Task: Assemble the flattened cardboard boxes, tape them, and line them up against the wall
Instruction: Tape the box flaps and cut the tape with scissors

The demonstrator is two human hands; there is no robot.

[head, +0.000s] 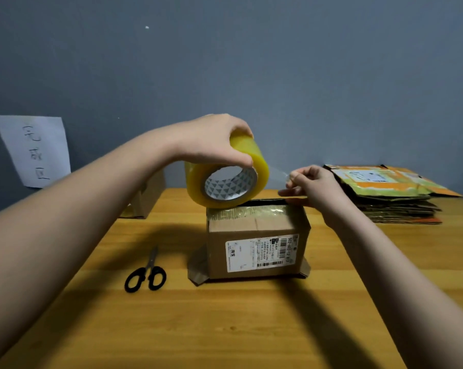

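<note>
A small brown cardboard box (pixel 254 249) with a white shipping label stands upright in the middle of the wooden table (pixel 225 328), its lower flaps splayed out on the wood. My left hand (pixel 211 139) grips a big roll of yellowish clear tape (pixel 225 177) from above, and the roll sits at the box's top left edge. My right hand (pixel 313 185) pinches the loose end of the tape (pixel 278 174), drawn out to the right above the box top. A dark gap shows along the top at the back.
Black-handled scissors (pixel 146 275) lie on the table left of the box. A stack of flattened boxes (pixel 393 195) sits at the back right. Another brown box (pixel 145 198) stands by the wall behind my left arm. A handwritten paper sheet (pixel 36 150) hangs on the grey wall.
</note>
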